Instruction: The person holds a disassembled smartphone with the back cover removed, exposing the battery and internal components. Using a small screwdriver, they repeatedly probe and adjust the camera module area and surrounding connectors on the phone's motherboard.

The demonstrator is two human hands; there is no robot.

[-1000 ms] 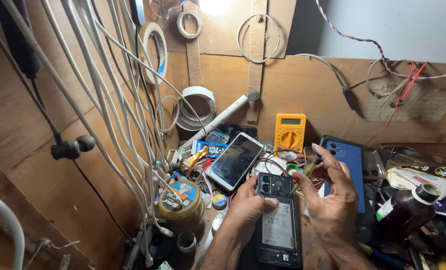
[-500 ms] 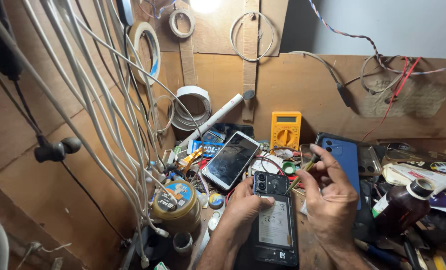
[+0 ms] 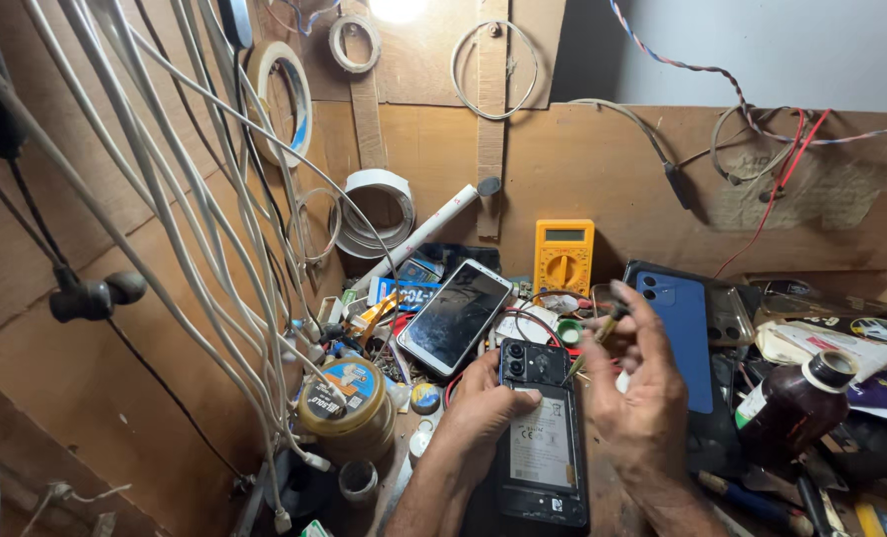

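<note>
the left hand (image 3: pixel 483 408) lay flat, thumb pressed on the opened black phone (image 3: pixel 540 438) lying face down on the cluttered bench, while the right hand (image 3: pixel 642 388) pinched a small screwdriver (image 3: pixel 594 336) just above the phone's camera end.

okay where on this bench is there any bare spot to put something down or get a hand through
Hardly any. The bench is crowded from the glue tin past the white phone and yellow multimeter to the brown bottle. The left hand pins the opened phone; the right hand hovers beside it. Only the wooden wall above the multimeter is bare.
</note>
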